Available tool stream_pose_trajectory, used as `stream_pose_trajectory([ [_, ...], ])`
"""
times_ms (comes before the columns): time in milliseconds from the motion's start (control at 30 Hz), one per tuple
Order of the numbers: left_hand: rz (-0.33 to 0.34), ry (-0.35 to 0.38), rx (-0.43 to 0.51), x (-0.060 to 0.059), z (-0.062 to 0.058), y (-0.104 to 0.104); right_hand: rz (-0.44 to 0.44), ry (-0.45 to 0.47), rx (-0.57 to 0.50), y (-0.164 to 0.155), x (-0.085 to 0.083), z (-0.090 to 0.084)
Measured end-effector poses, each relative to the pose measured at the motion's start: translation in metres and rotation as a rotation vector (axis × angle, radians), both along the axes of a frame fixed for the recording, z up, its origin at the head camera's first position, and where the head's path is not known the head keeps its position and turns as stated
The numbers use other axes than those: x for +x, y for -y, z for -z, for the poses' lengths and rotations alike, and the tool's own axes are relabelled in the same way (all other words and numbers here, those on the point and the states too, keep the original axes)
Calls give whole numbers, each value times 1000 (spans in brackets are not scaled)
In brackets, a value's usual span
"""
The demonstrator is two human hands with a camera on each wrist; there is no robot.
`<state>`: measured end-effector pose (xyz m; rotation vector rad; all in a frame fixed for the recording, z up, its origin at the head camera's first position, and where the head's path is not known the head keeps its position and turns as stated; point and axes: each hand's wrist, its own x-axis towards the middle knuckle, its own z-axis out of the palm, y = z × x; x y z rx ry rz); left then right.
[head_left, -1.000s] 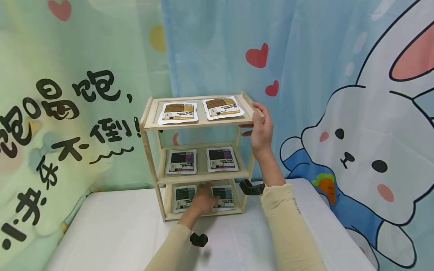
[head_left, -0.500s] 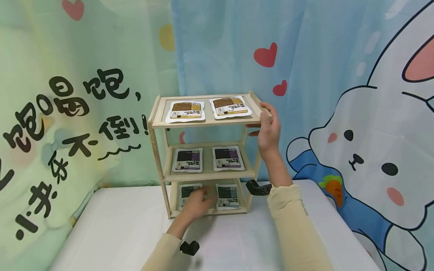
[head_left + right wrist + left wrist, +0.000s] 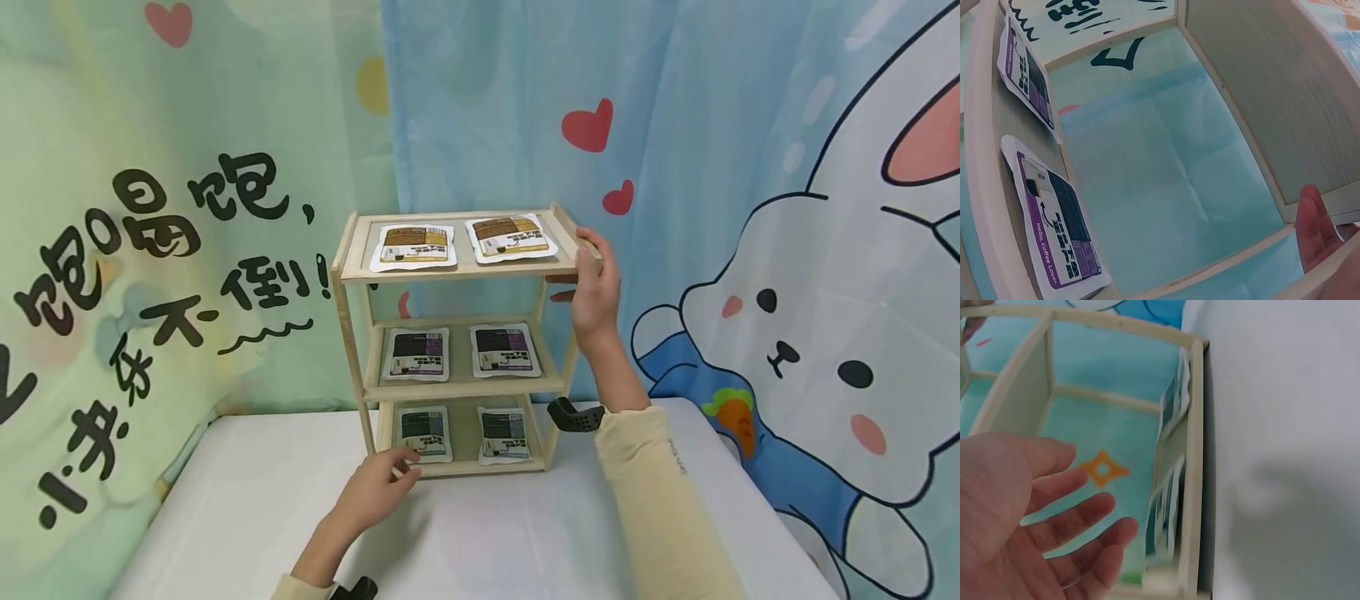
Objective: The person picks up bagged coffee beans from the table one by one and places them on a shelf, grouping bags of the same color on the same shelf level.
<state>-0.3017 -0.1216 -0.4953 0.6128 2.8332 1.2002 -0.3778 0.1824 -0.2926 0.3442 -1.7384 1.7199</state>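
A three-tier light wooden shelf (image 3: 465, 388) stands on the table. Two yellow-brown coffee packets lie on its top tier, the left packet (image 3: 413, 247) and the right packet (image 3: 512, 237). Purple-labelled packets, one on the left (image 3: 416, 355) and one on the right (image 3: 506, 350), lie on the middle tier. On the bottom tier are a left green-labelled packet (image 3: 424, 433) and a right green-labelled packet (image 3: 504, 435). My right hand (image 3: 597, 292) grips the top tier's right end. Before the bottom left corner, my left hand (image 3: 377, 487) holds nothing, its fingers loosely bent in the left wrist view.
White cloth covers the table (image 3: 510, 533). Behind it hangs a printed curtain (image 3: 480, 100) with hearts, lettering and a large rabbit. Black wrist cameras sit at both sleeves, the right camera (image 3: 574, 415) close to the shelf's right side.
My left hand has drawn back from between the bottom-tier packets, leftward and toward me, uncovering the left green packet. My right hand keeps its grip on the top tier. The head view has shifted slightly.
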Motion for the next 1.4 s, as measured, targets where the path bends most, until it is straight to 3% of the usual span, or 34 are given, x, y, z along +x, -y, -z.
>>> stream_pose_trajectory([
  [200, -123, 24, -50, 13, -3, 40, 8, 19, -3, -1, -3, -1],
  [433, -243, -88, -208, 27, -24, 66, -6, 32, -18, -3, -4, 1],
  [633, -282, -152, -275, 29, -41, 75, -19, 31, -18, -5, -8, 2],
  [967, -293, -214, -341, 27, -61, 92, -37, 15, -3, -6, -10, 1],
  [1100, -293, -300, -415, 26, -73, 101, -40, 20, 60, -9, -8, -1],
  [1267, -322, -437, -548, 25, -90, 111, 7, 114, 221, -21, 6, -9],
  [1400, -337, -440, -556, 23, -104, 117, 27, 188, 395, -30, 19, -19],
])
